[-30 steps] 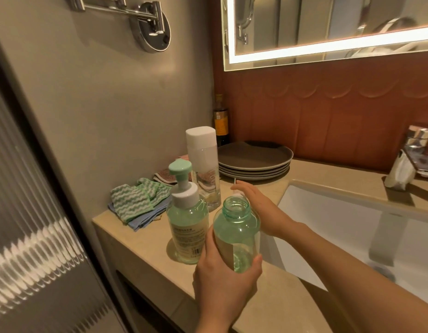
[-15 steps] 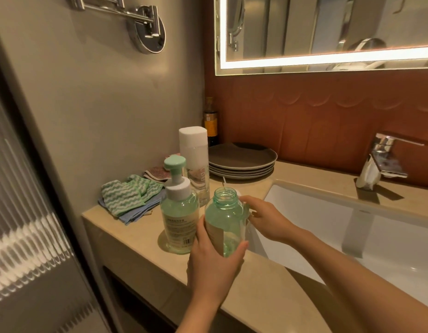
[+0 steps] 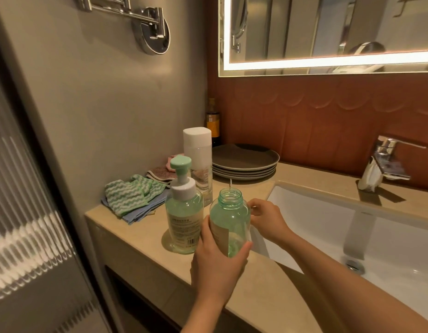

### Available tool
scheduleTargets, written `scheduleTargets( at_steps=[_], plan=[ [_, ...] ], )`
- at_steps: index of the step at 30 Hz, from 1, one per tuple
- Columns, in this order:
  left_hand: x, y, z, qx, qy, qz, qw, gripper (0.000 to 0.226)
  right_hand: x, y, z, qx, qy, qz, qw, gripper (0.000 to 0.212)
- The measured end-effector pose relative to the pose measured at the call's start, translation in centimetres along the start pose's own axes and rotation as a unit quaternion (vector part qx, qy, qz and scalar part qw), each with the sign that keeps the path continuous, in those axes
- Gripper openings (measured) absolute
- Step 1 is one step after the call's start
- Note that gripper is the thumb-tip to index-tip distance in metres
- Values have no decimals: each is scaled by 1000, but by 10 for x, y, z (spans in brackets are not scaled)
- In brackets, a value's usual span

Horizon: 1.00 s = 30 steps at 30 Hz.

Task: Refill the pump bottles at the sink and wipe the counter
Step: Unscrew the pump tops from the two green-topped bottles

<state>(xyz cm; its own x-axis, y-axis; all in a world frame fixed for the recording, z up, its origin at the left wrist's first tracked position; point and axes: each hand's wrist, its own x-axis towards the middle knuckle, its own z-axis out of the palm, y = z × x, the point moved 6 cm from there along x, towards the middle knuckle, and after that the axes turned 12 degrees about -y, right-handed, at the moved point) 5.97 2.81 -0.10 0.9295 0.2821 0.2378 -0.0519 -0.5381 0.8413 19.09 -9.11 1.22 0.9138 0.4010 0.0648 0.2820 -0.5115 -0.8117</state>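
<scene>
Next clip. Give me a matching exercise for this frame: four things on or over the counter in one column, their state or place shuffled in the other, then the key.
Things:
1. open bottle
2. pump bottle
3. plates
4. cloths

State or place:
A. stacked, farthest back
B. bunched at the left end of the counter
C. gripped by the left hand, no cap
D. standing on the counter, pump on

Pairs: 1-C, 2-D, 3-A, 4-B
</scene>
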Motion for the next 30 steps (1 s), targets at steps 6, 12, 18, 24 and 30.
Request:
scheduleTargets(
  at_steps=[6, 12, 18, 24, 30],
  plan=[
    [0, -1, 0, -1, 9, 16, 1000, 97, 1, 2, 19, -18, -39, -8, 999, 23],
    [2, -1, 0, 3, 11, 22, 1000, 99, 6, -5, 34, -151, -71, -8, 986, 17],
    [1, -1, 0, 7, 5, 20, 1000, 101, -2, -18, 32, -100, -53, -69, 991, 30],
    [3, 0, 1, 4, -4, 16, 1000, 103, 1, -12, 21, -121, -34, -85, 988, 30],
    [5, 1, 5, 10, -27, 22, 999, 101, -9, -14, 1, -25, -28, -64, 997, 26]
  ],
)
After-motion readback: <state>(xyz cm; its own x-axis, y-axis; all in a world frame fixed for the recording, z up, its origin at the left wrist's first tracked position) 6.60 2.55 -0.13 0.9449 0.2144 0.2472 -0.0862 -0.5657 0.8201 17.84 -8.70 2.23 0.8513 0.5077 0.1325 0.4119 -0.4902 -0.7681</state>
